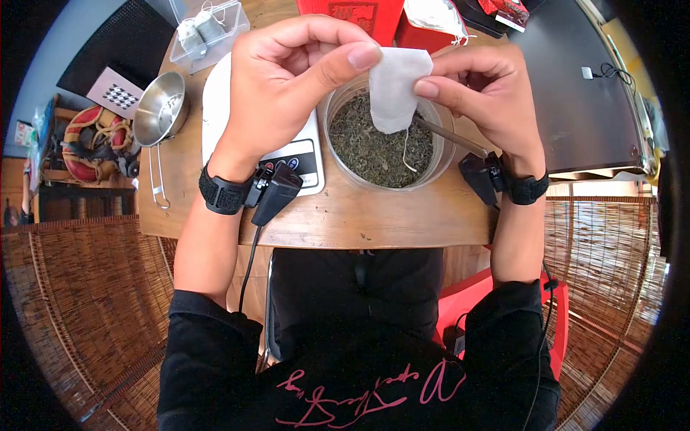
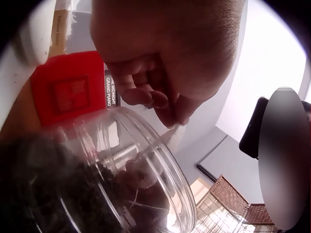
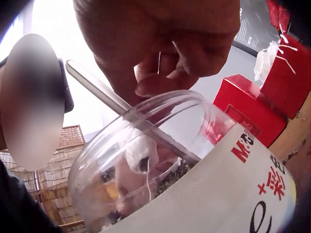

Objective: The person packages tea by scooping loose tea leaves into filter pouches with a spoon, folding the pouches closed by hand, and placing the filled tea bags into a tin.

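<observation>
A white tea bag (image 1: 397,85) hangs above a clear plastic tub (image 1: 392,187) of dark, dried leaves (image 1: 359,144). My left hand (image 1: 287,90) pinches its upper left corner between thumb and forefinger. At the opposite side, my right hand (image 1: 492,90) grips the bag's edge the same way. From the bag's lower end a thin white string (image 1: 405,152) dangles over the leaves. A metal spoon (image 3: 97,85) leans on the tub's rim below my right hand, its handle sticking out. Through the tub wall in the right wrist view, the bag's lower end (image 3: 138,150) shows a dark patch.
Left of the tub lies a white scale (image 1: 310,167), partly behind my left forearm. Further left is a metal pan (image 1: 159,108). A clear box (image 1: 192,59) holds stuffed bags. Behind are a red box (image 1: 384,18) and a red container (image 1: 425,39) of white bags.
</observation>
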